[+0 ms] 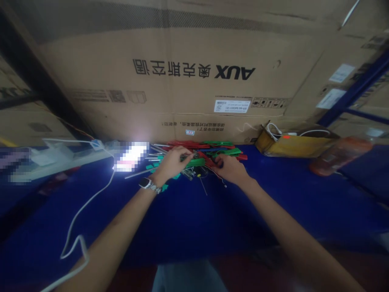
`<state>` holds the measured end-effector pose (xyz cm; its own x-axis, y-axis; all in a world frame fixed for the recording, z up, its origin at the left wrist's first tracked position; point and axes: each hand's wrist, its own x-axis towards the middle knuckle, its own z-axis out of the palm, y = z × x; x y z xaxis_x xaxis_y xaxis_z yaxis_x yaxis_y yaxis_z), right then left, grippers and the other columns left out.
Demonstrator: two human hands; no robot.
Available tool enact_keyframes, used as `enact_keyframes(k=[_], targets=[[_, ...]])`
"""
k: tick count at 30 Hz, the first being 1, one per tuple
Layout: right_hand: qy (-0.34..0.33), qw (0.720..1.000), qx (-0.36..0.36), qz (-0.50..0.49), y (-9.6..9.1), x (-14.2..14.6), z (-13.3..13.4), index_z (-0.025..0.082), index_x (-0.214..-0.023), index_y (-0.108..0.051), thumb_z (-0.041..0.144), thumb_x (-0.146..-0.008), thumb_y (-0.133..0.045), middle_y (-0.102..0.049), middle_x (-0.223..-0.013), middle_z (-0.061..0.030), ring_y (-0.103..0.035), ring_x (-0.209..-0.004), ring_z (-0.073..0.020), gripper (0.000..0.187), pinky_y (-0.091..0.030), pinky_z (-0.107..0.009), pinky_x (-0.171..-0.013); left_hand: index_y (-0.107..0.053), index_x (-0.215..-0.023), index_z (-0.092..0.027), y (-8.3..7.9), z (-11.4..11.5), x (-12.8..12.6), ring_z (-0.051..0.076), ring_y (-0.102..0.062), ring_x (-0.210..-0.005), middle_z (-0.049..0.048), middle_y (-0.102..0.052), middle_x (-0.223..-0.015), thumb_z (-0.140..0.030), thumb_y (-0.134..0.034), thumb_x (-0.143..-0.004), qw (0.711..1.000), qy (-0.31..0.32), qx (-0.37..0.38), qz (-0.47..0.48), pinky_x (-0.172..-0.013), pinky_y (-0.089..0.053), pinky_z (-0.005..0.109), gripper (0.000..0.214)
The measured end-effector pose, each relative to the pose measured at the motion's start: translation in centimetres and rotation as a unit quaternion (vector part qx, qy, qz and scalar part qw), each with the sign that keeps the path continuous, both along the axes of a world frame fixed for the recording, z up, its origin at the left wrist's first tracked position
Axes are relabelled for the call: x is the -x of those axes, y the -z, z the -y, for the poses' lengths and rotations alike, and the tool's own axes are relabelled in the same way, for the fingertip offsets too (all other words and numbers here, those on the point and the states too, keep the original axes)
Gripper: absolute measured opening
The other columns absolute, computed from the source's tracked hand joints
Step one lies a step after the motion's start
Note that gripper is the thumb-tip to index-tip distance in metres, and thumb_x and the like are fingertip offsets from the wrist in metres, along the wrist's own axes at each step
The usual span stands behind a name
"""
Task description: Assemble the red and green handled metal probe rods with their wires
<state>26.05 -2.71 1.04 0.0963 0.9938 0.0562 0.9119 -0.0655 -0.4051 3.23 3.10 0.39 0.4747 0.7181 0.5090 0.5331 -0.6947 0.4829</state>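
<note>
My left hand [172,163], with a watch [148,185] on its wrist, reaches into a heap of small items on the blue surface. Its thumb and fingers are pinched together beside a green piece [196,162]; what they hold is too small to make out. My right hand [231,169] is at the heap's right side, fingers curled in over red pieces [209,161], their grip partly hidden. Thin wires [221,181] trail out below it. Metal rods [138,173] and teal pieces [150,166] lie at the left of the heap.
A large cardboard box [182,48] with upside-down print stands behind the heap. On the left are a glowing, blurred-out screen [132,156], a white cable [79,211] and a power strip [63,158]. A yellow container [291,147] and a bottle [340,156] are on the right.
</note>
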Motion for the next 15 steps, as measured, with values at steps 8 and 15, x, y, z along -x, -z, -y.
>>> enact_keyframes(k=[8, 15], targets=[[0.012, 1.000, 0.008, -0.018, 0.0, -0.2, -0.3, 0.025, -0.087, -0.071, 0.031, -0.073, -0.074, -0.075, -0.091, -0.0025, -0.069, -0.089, -0.0237, 0.016, -0.044, -0.028, -0.066, -0.070, -0.093, -0.022, -0.3, 1.4, -2.1, 0.029, -0.057, -0.109, 0.0052, -0.070, -0.108, -0.032, -0.064, -0.091, 0.994, -0.049, -0.039, -0.092, -0.097, -0.043, 0.051, 0.012], [-0.054, 0.994, -0.090, -0.024, -2.3, -0.6, -1.1, 0.029, -0.099, -0.076, 0.029, -0.084, -0.064, -0.077, -0.092, 0.0012, -0.069, -0.086, -0.0206, 0.018, -0.047, -0.027, -0.071, -0.064, -0.115, -0.019, -2.7, -0.2, -2.0, 0.027, -0.060, -0.111, 0.0096, -0.065, -0.115, -0.030, -0.058, -0.093, 0.997, -0.042, -0.047, -0.037, -0.099, -0.047, 0.047, 0.025]])
